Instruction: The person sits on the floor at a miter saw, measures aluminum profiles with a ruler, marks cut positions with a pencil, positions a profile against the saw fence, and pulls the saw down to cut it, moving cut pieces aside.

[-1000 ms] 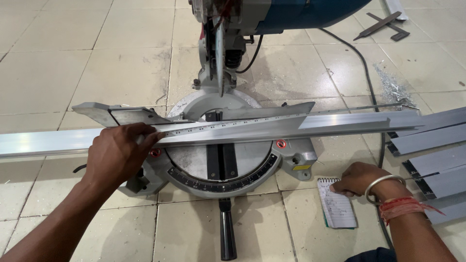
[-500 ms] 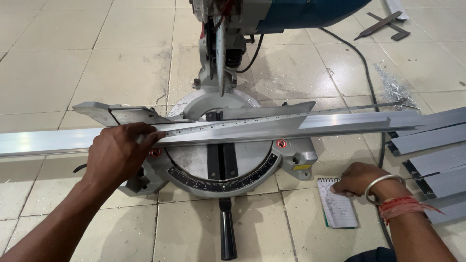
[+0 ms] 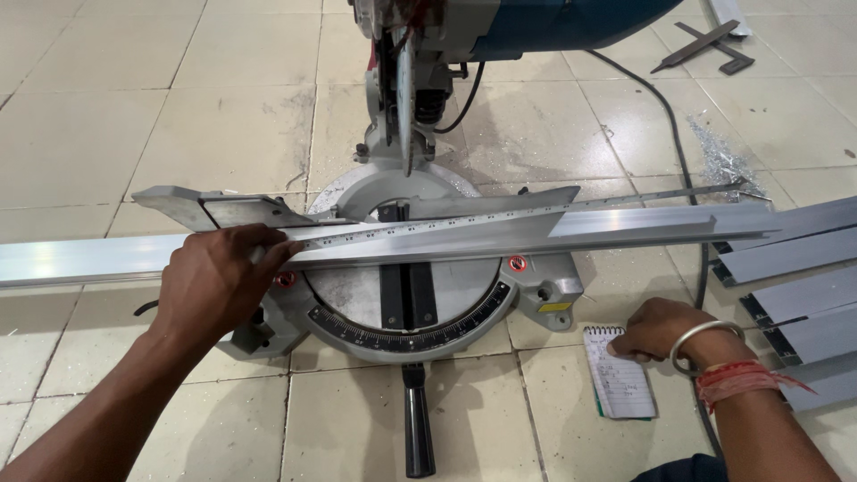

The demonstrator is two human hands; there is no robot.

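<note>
A miter saw stands on the tiled floor with its blade raised. A long aluminium profile lies across the saw table against the fence. A steel ruler rests along the profile's top. My left hand presses down on the profile and ruler just left of the saw table. My right hand rests with curled fingers on a small spiral notepad on the floor at the right. A metal bangle and red thread sit on that wrist.
More grey aluminium profiles lie stacked at the right edge. A black power cable runs across the floor to the saw. Metal shavings are scattered at the upper right, near a dark metal tool. The saw's black handle points toward me.
</note>
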